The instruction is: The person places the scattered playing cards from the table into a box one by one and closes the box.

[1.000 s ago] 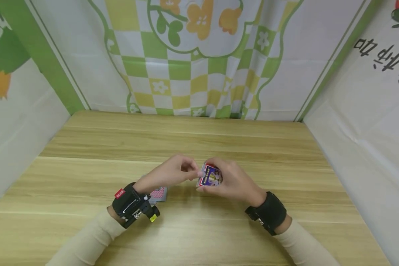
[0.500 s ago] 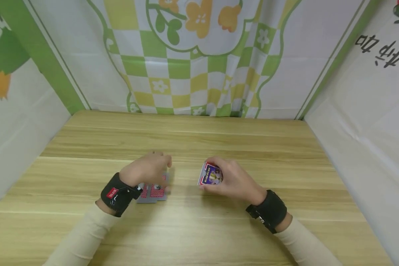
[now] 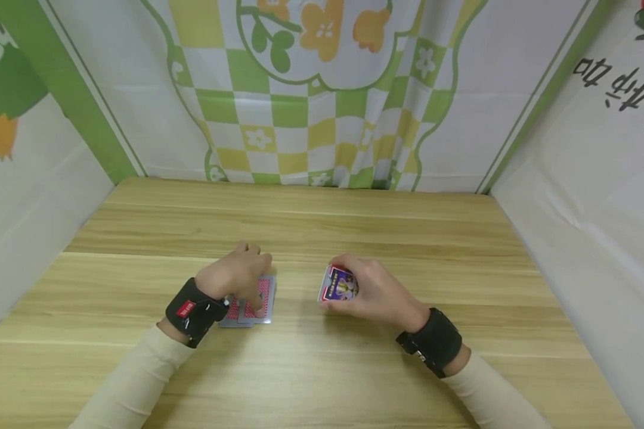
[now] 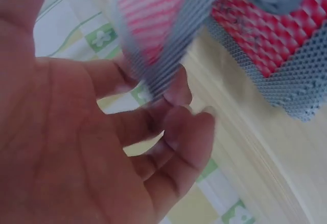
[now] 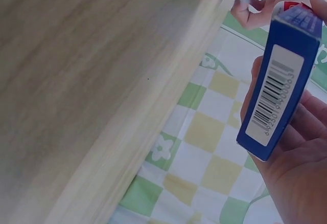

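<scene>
Over the left part of the table, my left hand (image 3: 235,274) pinches a red-backed playing card (image 3: 269,292) with a pale border. That card is tilted up off the table in the left wrist view, its corner against the fingers; the thumb's tip is out of that view. Another red-backed card (image 3: 232,311) lies beneath and beside it, partly hidden by the hand. My right hand (image 3: 378,293) grips a small playing card box (image 3: 341,285) between thumb and fingers, its top end facing left. In the right wrist view the blue narrow side of the box carries a barcode label (image 5: 275,93).
The wood-grain table (image 3: 322,226) extends to a green and white checked curtain (image 3: 292,113) at the back. White cloth walls (image 3: 585,196) stand along both sides. Black camera bands (image 3: 434,342) sit on both wrists.
My left hand has left the box's end, moved left to the cards and taken up one of them, which has shifted slightly right and up. The right hand and box have stayed nearly still.
</scene>
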The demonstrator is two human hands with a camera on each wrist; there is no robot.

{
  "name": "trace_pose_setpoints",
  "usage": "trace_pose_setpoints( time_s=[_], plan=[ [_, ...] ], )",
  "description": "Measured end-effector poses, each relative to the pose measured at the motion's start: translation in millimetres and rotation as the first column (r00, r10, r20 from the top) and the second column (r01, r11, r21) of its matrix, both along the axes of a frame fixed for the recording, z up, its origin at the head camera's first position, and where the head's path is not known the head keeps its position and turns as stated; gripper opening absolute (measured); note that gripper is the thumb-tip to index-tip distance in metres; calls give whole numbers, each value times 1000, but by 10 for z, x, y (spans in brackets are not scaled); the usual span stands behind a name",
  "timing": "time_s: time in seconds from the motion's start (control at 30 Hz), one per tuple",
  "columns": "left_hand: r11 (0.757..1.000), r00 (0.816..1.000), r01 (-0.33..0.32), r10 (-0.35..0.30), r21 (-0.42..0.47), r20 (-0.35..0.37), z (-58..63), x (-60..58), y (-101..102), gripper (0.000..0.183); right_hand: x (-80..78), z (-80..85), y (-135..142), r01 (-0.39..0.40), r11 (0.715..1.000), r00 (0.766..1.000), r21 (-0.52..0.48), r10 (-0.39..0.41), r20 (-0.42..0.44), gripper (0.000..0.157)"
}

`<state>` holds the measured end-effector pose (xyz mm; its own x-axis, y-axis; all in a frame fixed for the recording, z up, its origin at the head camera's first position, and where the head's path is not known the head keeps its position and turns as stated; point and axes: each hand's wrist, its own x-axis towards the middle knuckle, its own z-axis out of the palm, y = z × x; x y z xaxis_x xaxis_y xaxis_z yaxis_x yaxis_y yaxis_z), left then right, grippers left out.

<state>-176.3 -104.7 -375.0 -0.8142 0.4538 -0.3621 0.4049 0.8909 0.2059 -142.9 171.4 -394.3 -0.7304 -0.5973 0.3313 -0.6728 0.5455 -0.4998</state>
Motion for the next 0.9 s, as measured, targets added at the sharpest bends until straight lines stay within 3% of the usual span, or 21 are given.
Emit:
trace_pose_setpoints(
  time_s=[0.1,0.2,0.27,0.33,0.43,0.53,0.67,0.9],
  plan=[
    [999,995,31,-34,40,91,31,2,-3,56,2,-6,-1,0,1000,1000,8,0,8,68],
    [982,980,88,-116,169,161,75,4,-9,52,5,-11,-2,2,1000,1000,9,-2,10,68],
    [947,972,114,-169,302,162,109,5,1,46,5,-16,-3,0,1000,1000,3,0,7,67],
    [893,969,84,-177,442,171,148,8,30,32,6,-20,-4,-6,1000,1000,-4,6,0,67],
    [809,971,-1,-139,588,193,199,22,83,15,10,-25,-7,-20,1000,1000,-15,20,-2,68],
    [760,977,-27,-116,649,177,218,40,135,14,15,-28,-9,-33,999,999,-20,33,4,68],
    [725,980,-48,-99,687,172,189,55,204,16,16,-31,-15,-40,999,999,-24,40,1,65],
    [685,991,-119,38,719,128,115,94,344,17,5,-27,-26,-44,998,999,-35,44,2,63]
  ],
)
